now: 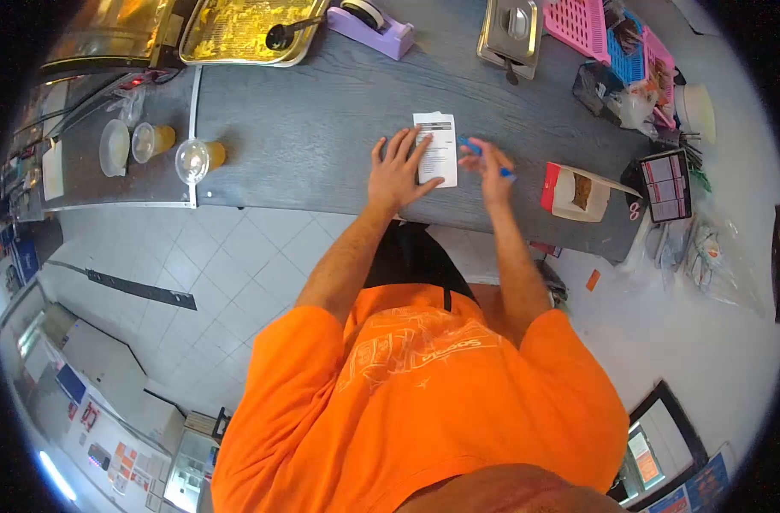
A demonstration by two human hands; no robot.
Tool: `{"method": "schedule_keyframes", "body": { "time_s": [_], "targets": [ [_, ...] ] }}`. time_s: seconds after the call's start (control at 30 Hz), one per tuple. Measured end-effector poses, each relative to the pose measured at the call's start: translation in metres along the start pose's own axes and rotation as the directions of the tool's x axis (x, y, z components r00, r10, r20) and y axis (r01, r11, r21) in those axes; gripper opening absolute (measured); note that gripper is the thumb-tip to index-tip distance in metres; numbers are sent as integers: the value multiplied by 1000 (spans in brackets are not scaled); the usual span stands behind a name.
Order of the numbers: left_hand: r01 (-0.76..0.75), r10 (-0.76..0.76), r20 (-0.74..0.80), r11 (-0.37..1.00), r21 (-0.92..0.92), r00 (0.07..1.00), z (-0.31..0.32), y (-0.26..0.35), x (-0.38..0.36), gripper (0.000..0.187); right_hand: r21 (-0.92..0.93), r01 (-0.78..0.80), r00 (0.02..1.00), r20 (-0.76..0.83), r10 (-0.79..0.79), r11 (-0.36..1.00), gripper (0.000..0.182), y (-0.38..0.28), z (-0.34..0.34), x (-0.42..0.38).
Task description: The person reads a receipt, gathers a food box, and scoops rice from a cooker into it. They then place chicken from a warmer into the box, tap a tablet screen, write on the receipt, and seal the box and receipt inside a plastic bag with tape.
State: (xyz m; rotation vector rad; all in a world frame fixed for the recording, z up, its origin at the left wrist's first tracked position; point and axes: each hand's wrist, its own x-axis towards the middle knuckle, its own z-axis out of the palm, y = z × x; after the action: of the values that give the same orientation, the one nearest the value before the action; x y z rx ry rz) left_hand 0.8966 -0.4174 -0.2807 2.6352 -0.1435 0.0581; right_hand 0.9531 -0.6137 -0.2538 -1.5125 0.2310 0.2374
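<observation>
A printed paper slip (442, 158) lies on the dark grey counter (322, 128) in front of me. My left hand (396, 173) rests flat with its fingers spread, the fingertips and thumb over the slip's left side. Just right of the slip, my right hand (492, 173) is closed around a blue pen (470, 147). One end of the pen points toward the paper, and the other shows below the fingers.
Lidded cups of yellowish drink (203, 161) stand at left. A metal tray (236, 30) with a black ladle, a purple tape dispenser (375, 34) and a steel lidded container (511, 32) line the back. At right are an open box (578, 193) and pink baskets (578, 27).
</observation>
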Motion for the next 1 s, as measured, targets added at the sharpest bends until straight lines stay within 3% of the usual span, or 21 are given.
{"method": "schedule_keyframes", "body": {
  "time_s": [0.03, 0.13, 0.2, 0.27, 0.4, 0.5, 0.63, 0.73, 0.83, 0.93, 1.0],
  "targets": [
    [-8, 8, -10, 999, 39, 1000, 1, 1, 0, 86, -101, 71, 997, 41, -67, 992, 28, 23, -2, -10],
    [10, -10, -14, 999, 45, 1000, 3, 2, 0, 89, -305, 80, 996, -23, -91, 949, 19, 50, 11, -31],
    [7, -5, -21, 998, 70, 1000, 5, 3, 0, 91, -435, 327, 930, -10, -367, 839, 12, 59, 20, -32],
    [8, -6, -19, 995, 95, 1000, 7, 3, 0, 93, -537, 581, 755, 76, -651, 611, 9, 63, 28, -25],
    [-3, 6, -25, 993, 114, 1000, 9, 4, -3, 91, -524, 696, 688, 293, -664, 490, 10, 59, 26, -23],
    [-7, 10, -22, 993, 119, 1000, 9, 4, -1, 91, -570, 648, 708, 205, -676, 505, 15, 60, 27, -18],
    [2, 0, -13, 995, 97, 1000, 8, 5, -2, 94, -474, 719, 681, 329, -655, 509, 21, 61, 24, -24],
    [7, -5, -15, 993, 120, 1000, 9, 5, -3, 95, -589, 626, 705, 145, -695, 512, 22, 64, 21, -23],
    [4, -1, -28, 995, 98, 1000, 8, 6, 0, 95, -498, 696, 680, 226, -697, 517, 21, 68, 17, -24],
    [11, -9, -21, 995, 97, 1000, 7, 7, -3, 96, -629, 511, 740, -24, -672, 586, 19, 67, 23, -18],
    [10, -8, -20, 993, 116, 1000, 9, 7, -2, 97, -673, 522, 737, 47, -674, 523, 18, 68, 28, -16]
  ]
}}
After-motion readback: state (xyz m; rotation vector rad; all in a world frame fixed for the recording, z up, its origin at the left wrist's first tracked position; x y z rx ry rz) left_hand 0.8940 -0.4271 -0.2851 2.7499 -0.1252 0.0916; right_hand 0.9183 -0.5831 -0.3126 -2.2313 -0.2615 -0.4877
